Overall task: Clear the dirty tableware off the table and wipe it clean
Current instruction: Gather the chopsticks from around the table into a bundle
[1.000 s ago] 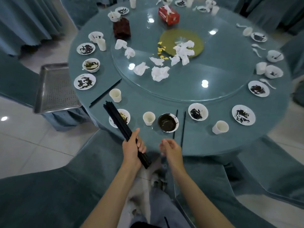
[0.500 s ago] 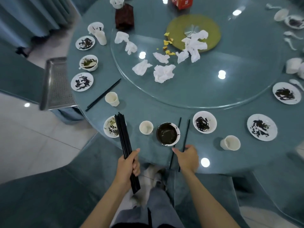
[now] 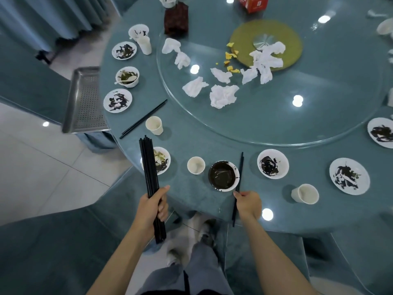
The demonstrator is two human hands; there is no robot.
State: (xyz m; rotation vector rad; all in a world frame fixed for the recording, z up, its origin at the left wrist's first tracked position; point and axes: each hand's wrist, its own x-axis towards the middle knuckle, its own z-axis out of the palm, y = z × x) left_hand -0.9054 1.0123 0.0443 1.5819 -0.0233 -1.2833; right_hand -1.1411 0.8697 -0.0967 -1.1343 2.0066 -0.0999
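Observation:
My left hand [image 3: 152, 206] grips a bundle of black chopsticks [image 3: 148, 165] that points away from me over the table's near edge. My right hand [image 3: 247, 204] pinches a pair of black chopsticks [image 3: 239, 173] lying beside a bowl of dark sauce [image 3: 223, 175]. Another pair of chopsticks [image 3: 143, 119] lies on the round blue table [image 3: 212, 141] further left. Dirty white plates [image 3: 272, 163] [image 3: 349, 176] [image 3: 117, 100], a stained dish [image 3: 161, 160] and paper cups [image 3: 195, 165] [image 3: 154, 125] [image 3: 305, 193] ring the table's edge.
A glass turntable [image 3: 276, 116] holds crumpled white napkins [image 3: 223, 95], yellow scraps and an olive mat [image 3: 289, 39]. A perforated metal tray [image 3: 85, 103] sits on a covered chair at the left. A dark box [image 3: 176, 19] and red tissue box [image 3: 253, 3] stand further back.
My right hand reached to the table edge and took hold of the two chopsticks by the sauce bowl, bringing them together. The left hand's bundle swung more upright.

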